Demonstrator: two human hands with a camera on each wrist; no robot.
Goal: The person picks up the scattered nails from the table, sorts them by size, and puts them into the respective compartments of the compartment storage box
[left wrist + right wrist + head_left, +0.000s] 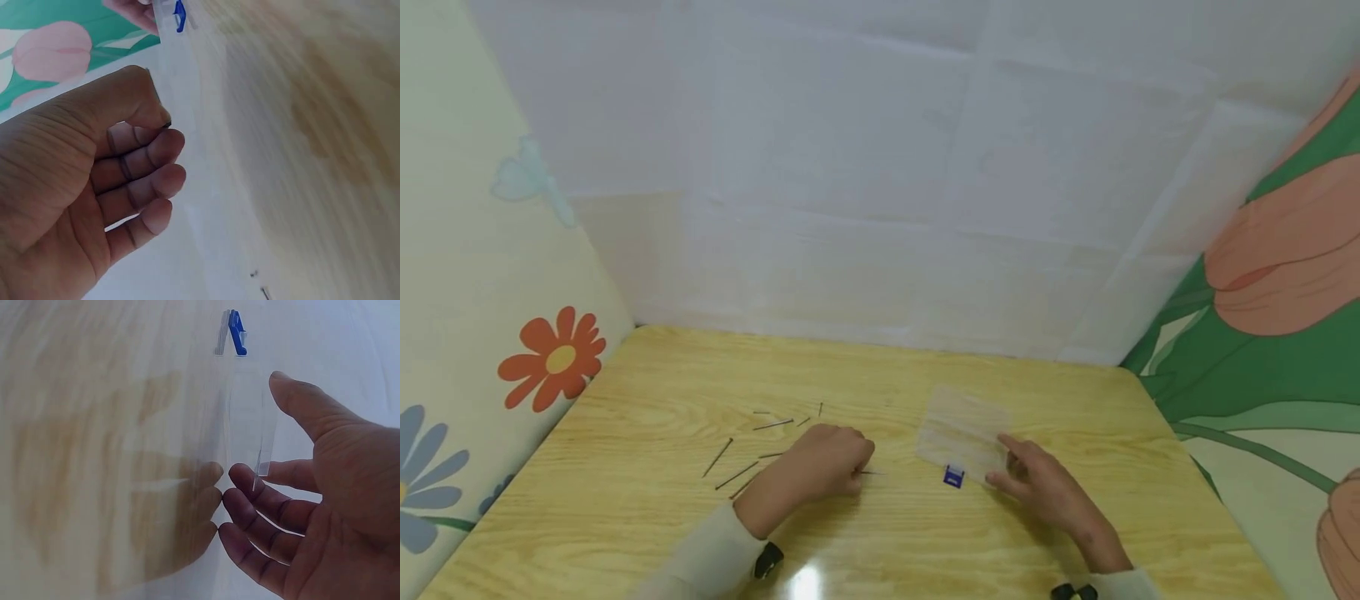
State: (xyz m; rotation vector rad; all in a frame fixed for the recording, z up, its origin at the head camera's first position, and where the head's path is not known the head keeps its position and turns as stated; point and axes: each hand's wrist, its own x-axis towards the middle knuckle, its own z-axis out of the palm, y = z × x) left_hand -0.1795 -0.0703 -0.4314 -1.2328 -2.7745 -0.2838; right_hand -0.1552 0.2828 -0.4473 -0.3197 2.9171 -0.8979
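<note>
My left hand (pixel 820 467) pinches a thin nail (pixel 874 473) between thumb and index finger, its point towards the bag. The left wrist view shows the nail (pixel 157 94) dark and slim, with the other fingers loosely bent. To the right lies a clear plastic zip bag (pixel 962 421), flat on the table, with a blue slider (pixel 953 476) at its near edge. My right hand (pixel 1048 483) is at the bag's right side, thumb apart from the fingers. In the right wrist view the fingertips (pixel 240 472) are at the bag's edge; the thumb stands free.
Several loose nails of different lengths, among them a long nail (pixel 717 457) and a shorter nail (pixel 821 409), lie on the wooden table (pixel 865 375) left of and beyond my left hand. White sheeting (pixel 850 167) rises behind the table; flowered panels (pixel 1262 275) flank it.
</note>
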